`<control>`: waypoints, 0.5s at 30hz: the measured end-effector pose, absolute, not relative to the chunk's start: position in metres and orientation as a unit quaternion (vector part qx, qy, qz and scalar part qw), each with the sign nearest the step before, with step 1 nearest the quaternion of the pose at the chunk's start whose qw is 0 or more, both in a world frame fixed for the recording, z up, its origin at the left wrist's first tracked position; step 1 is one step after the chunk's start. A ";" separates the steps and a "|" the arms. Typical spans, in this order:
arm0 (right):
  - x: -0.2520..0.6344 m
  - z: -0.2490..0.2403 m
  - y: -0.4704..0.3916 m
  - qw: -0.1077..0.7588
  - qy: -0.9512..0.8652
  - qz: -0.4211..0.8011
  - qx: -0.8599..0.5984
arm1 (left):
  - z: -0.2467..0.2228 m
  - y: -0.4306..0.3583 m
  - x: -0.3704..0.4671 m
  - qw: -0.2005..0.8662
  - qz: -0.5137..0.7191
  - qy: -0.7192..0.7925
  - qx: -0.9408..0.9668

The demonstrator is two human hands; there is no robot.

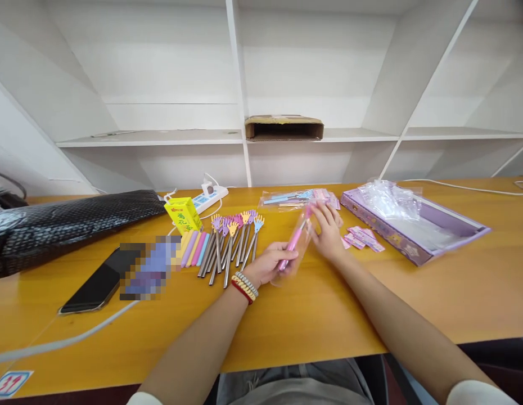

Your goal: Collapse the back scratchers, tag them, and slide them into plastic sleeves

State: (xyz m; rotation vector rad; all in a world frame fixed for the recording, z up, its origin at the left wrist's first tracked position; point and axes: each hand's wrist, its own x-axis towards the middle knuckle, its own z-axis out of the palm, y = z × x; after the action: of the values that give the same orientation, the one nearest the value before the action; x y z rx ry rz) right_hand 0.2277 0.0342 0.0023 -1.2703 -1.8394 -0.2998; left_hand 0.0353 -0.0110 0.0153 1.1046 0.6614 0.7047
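Observation:
My left hand (275, 262) is closed around the lower end of a pink back scratcher (292, 245), which lies slanted inside a clear plastic bag (303, 247). My right hand (327, 228) has its fingers bent at the top of the bag, by the scratcher's pink head; its fingertips are partly hidden. Left of my left hand lie several metal rods (219, 253) with hand-shaped heads in purple, yellow, pink and blue. Beside them is a row of coloured handles (194, 248). Behind my hands are bagged blue back scratchers (287, 198).
At right, a purple box (379, 230) holds clear bags (383, 199); small pink cards (363, 238) lie beside it. At left are a yellow carton (183, 215), a power strip (210, 198), a phone (102, 281) and a black wrapped roll (76, 228). A cardboard box (284, 119) sits on the shelf.

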 end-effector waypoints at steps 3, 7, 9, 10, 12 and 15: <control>0.227 0.005 0.027 0.471 -0.720 -0.074 -0.504 | 0.012 -0.005 0.037 0.667 0.425 0.344 0.506; 0.223 0.009 0.013 0.422 -0.786 0.127 -0.434 | 0.011 0.000 0.037 0.587 0.499 0.385 0.508; 0.217 0.008 0.008 0.356 -0.816 0.216 -0.401 | 0.010 0.001 0.037 0.564 0.511 0.401 0.510; 0.213 0.007 0.007 0.333 -0.823 0.240 -0.393 | 0.010 0.001 0.037 0.557 0.514 0.406 0.511; 0.207 0.003 0.005 0.315 -0.826 0.267 -0.384 | 0.009 0.002 0.038 0.544 0.521 0.413 0.512; 0.202 -0.003 0.007 0.335 -0.806 0.320 -0.368 | 0.008 0.002 0.038 0.519 0.530 0.418 0.525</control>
State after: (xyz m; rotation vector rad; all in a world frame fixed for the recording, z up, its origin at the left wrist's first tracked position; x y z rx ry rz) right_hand 0.2020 0.0068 -0.0026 -0.9591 -2.1028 0.8354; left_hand 0.0377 0.0022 0.0080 1.2582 1.0025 1.2706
